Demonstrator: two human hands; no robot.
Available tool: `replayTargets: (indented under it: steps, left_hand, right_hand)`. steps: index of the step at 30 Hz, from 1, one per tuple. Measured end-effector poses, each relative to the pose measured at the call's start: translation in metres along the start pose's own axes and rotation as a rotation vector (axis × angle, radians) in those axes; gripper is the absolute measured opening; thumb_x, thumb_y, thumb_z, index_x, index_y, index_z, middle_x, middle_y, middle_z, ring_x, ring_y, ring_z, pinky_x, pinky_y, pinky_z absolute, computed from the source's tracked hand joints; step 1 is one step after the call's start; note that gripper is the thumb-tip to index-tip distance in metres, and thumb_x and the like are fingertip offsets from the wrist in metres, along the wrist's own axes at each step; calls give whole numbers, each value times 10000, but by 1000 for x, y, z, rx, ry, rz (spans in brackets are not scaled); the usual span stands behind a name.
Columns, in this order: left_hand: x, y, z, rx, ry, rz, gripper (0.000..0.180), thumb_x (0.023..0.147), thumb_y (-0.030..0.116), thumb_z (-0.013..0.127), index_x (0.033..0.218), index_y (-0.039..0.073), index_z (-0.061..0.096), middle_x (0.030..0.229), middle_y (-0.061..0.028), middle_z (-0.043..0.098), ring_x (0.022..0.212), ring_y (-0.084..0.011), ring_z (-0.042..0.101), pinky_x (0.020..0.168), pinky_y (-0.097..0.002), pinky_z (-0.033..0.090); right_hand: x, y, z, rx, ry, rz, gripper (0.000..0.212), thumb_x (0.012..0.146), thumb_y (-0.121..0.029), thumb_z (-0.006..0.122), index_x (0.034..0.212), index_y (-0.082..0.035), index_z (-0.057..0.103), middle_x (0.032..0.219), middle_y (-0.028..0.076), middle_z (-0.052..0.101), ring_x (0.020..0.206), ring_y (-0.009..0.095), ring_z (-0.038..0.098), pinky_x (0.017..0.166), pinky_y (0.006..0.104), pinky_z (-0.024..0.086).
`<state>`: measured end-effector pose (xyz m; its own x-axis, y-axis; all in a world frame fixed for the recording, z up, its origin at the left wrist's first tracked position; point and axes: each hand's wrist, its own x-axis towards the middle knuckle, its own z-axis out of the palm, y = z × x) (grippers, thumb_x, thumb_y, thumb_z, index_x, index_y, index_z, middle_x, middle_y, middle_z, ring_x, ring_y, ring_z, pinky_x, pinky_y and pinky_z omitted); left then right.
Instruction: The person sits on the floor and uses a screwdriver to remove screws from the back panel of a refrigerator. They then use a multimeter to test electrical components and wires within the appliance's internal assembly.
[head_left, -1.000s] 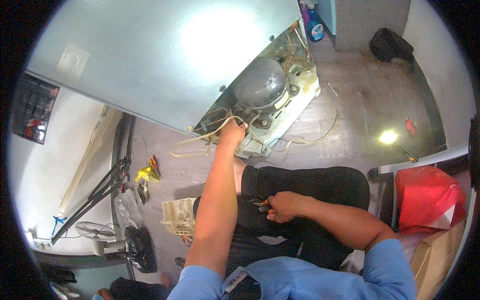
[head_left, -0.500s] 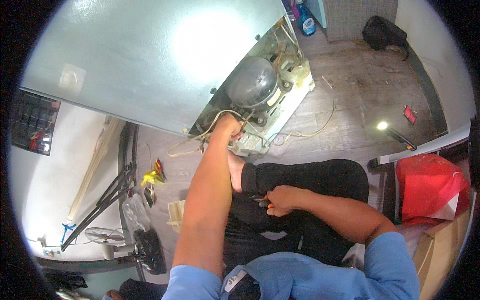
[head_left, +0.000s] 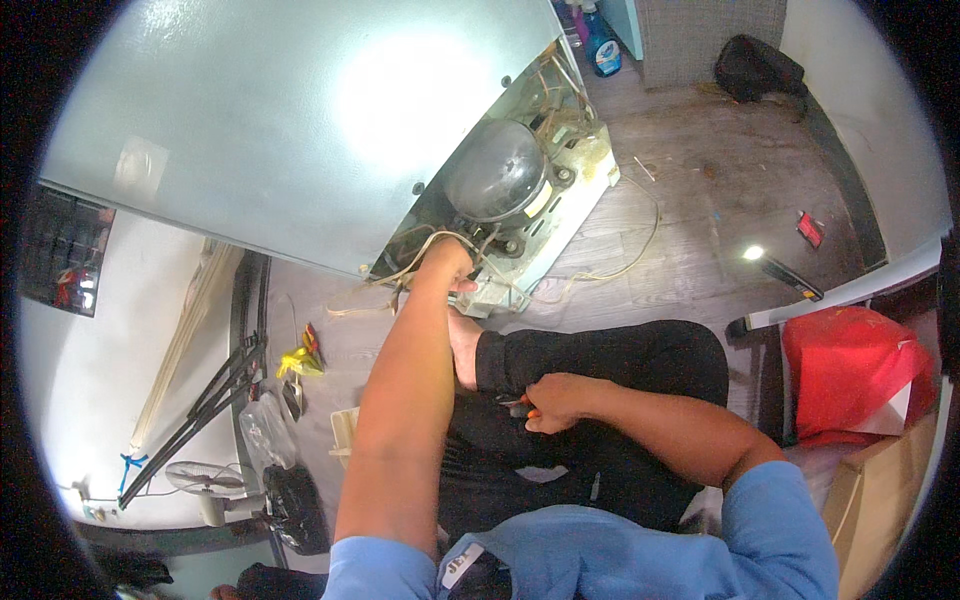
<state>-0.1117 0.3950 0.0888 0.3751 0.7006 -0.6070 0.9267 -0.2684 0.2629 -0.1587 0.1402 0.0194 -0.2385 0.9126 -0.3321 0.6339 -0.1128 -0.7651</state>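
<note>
My left hand (head_left: 452, 264) reaches into the open lower bay of a pale blue-grey refrigerator (head_left: 270, 130). Its fingers are curled in among the wires, and whatever they grip is hidden. A pale cable (head_left: 425, 245) loops past the wrist. Beyond the hand, a black dome-shaped compressor (head_left: 497, 172) is mounted on a dirty whitish base (head_left: 575, 205). Over my lap, my right hand (head_left: 560, 402) is closed round orange-handled pliers (head_left: 517, 402). Their metal end points left, and the palm covers most of the handles.
A lit flashlight (head_left: 785, 273) and a small red packet (head_left: 809, 230) lie on the floor at right, near a red bag (head_left: 840, 365). A blue spray bottle (head_left: 603, 50) stands at the back. At left are a fan (head_left: 208, 480), a black plastic bag (head_left: 295, 508) and a yellow item (head_left: 299, 363).
The whole view has shifted slightly, moving the scene a little to the left. Both hands keep nearly the same places and grips.
</note>
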Motion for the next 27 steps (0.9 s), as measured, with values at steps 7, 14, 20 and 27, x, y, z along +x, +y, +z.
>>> replayTargets:
  steps: [7,14,20,27]
  left_hand:
    - [-48,20,-4,498,121,154,324,763,-28,660,1086,-62,659,1198,-268,628,1010,-337,678,756,-411,581]
    - [-40,-15,5,537,349,387,366,822,52,605,1125,-152,576,1106,-285,648,1051,-405,646,905,-452,525]
    - [-33,-45,46,236,604,342,744,836,89,620,1402,-138,194,955,-309,668,910,-443,667,807,-466,547]
    - [-46,-56,59,-61,802,405,860,825,173,698,1461,-9,149,782,-286,661,733,-454,662,689,-490,540]
  right_hand:
    - [-8,-13,-14,13,-31,81,476,846,-398,624,961,62,663,906,261,692,904,410,674,817,473,530]
    - [-7,-17,-12,27,-5,72,478,854,-387,630,980,74,643,902,262,691,891,414,676,807,473,534]
    - [-7,-16,-12,-7,-34,78,521,867,-413,633,1042,77,608,908,259,683,889,424,669,810,482,531]
    - [-9,-21,-17,-35,-63,121,541,876,-414,625,1102,74,570,905,266,675,897,423,664,813,488,528]
